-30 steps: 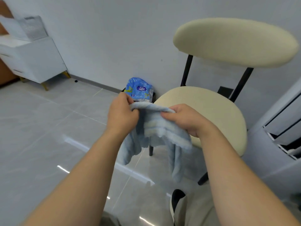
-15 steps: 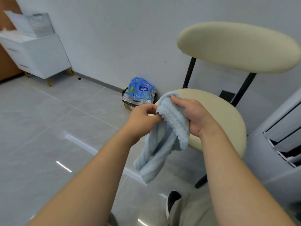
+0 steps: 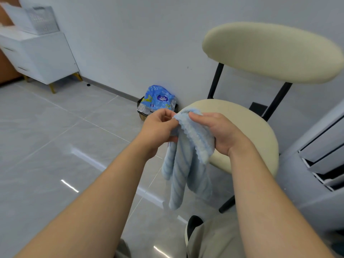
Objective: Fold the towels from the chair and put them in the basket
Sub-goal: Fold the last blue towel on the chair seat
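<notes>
towel (image 3: 188,157) hides most right hand (image 3: 224,134) fingers.

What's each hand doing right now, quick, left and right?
Left hand: closed, pinching the top edge of the light blue towel.
Right hand: closed, gripping the same towel at its top, the rest hanging down.

Pale blue towel (image 3: 184,168) with darker blue stripes; black-legged cream chair (image 3: 242,116); grey tiled floor (image 3: 55,146); blue printed packet (image 3: 158,97); gold-footed white cabinet (image 3: 46,58); my trousers (image 3: 214,239) are beige.
</notes>
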`<state>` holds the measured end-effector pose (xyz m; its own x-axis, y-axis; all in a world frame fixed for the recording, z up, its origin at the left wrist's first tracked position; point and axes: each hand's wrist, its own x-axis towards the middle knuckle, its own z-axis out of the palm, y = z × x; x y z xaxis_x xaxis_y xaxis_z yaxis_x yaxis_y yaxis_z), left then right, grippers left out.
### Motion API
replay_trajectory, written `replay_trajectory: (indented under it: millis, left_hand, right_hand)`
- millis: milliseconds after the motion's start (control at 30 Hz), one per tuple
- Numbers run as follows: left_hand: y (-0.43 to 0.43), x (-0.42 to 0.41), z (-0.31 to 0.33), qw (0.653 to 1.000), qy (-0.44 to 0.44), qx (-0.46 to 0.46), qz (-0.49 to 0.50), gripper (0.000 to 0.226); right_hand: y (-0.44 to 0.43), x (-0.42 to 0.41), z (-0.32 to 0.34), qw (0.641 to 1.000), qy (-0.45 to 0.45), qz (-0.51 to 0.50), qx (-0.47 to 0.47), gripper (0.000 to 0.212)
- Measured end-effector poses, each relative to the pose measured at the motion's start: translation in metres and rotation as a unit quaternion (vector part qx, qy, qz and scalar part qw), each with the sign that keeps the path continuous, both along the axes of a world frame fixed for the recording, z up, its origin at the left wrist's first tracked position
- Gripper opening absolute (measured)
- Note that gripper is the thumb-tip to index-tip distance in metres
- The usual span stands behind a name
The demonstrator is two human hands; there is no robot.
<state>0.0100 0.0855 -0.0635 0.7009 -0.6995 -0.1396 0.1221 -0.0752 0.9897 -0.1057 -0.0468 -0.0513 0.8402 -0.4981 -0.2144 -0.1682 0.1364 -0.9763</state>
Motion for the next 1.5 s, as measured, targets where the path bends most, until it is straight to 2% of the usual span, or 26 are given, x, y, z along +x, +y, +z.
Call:
replay_trajectory:
  millis: [67, 133, 233, 300, 433, 500, 633, 733, 867, 933, 1033, 1133, 1267, 1333, 1433, 1500]
  left_hand:
    - [-0.001, 0.005, -0.001, 0.998, -0.023, 0.0, 0.051, 0.004]
    - [0.0, 0.011, -0.001, 0.993, -0.065, 0.006, 0.095, 0.002]
    - [0.005, 0.019, -0.001, 0.954, -0.253, 0.08, 0.138, 0.008]
    - [0.01, 0.022, 0.003, 0.912, -0.36, 0.121, 0.153, 0.02]
    - [0.014, 0.022, 0.005, 0.875, -0.433, 0.161, 0.143, 0.045]
    - [0.012, 0.02, 0.006, 0.873, -0.432, 0.181, 0.138, 0.05]
    - [0.008, 0.02, 0.008, 0.888, -0.401, 0.19, 0.124, 0.046]
    - [0.01, 0.02, 0.007, 0.904, -0.382, 0.162, 0.099, 0.034]
    - [0.011, 0.019, 0.005, 0.918, -0.365, 0.134, 0.08, 0.034]
    - [0.015, 0.021, 0.005, 0.926, -0.353, 0.122, 0.05, 0.034]
    - [0.022, 0.025, 0.007, 0.904, -0.397, 0.156, -0.006, 0.02]
    - [0.024, 0.03, 0.001, 0.858, -0.467, 0.21, -0.04, 0.033]
    - [0.02, 0.033, -0.012, 0.815, -0.52, 0.251, -0.049, 0.012]
    - [0.019, 0.035, -0.017, 0.818, -0.505, 0.273, -0.04, 0.002]
    - [0.019, 0.034, -0.019, 0.821, -0.478, 0.311, -0.026, 0.015]
    - [0.019, 0.031, -0.019, 0.823, -0.489, 0.289, -0.03, 0.016]
  right_hand:
    - [0.0, 0.0, -0.003, 0.997, 0.027, 0.051, -0.06, 0.038]
    - [0.002, -0.001, -0.004, 0.977, 0.088, 0.117, -0.155, 0.044]
    - [0.008, 0.0, -0.005, 0.941, 0.155, 0.196, -0.228, 0.039]
    - [0.008, 0.002, -0.009, 0.94, 0.156, 0.196, -0.232, 0.036]
    - [0.008, 0.005, -0.017, 0.946, 0.132, 0.161, -0.249, 0.024]
    - [0.009, 0.008, -0.018, 0.947, 0.119, 0.146, -0.262, 0.025]
    - [0.022, 0.012, -0.017, 0.967, 0.061, 0.141, -0.201, 0.054]
    - [0.039, 0.024, -0.023, 0.962, 0.032, 0.094, -0.253, 0.04]
    - [0.043, 0.037, -0.033, 0.911, 0.087, -0.002, -0.404, 0.005]
    - [0.038, 0.041, -0.035, 0.909, 0.087, -0.047, -0.405, 0.016]
    - [0.028, 0.041, -0.029, 0.912, 0.097, -0.122, -0.379, 0.017]
    - [0.016, 0.038, -0.023, 0.904, 0.113, -0.193, -0.364, 0.019]
    - [0.007, 0.036, -0.014, 0.893, 0.157, -0.213, -0.365, 0.017]
    - [0.005, 0.034, -0.011, 0.895, 0.17, -0.223, -0.346, 0.02]
    - [-0.002, 0.031, -0.007, 0.91, 0.16, -0.246, -0.293, 0.021]
    - [-0.004, 0.029, -0.006, 0.92, 0.146, -0.265, -0.248, 0.021]
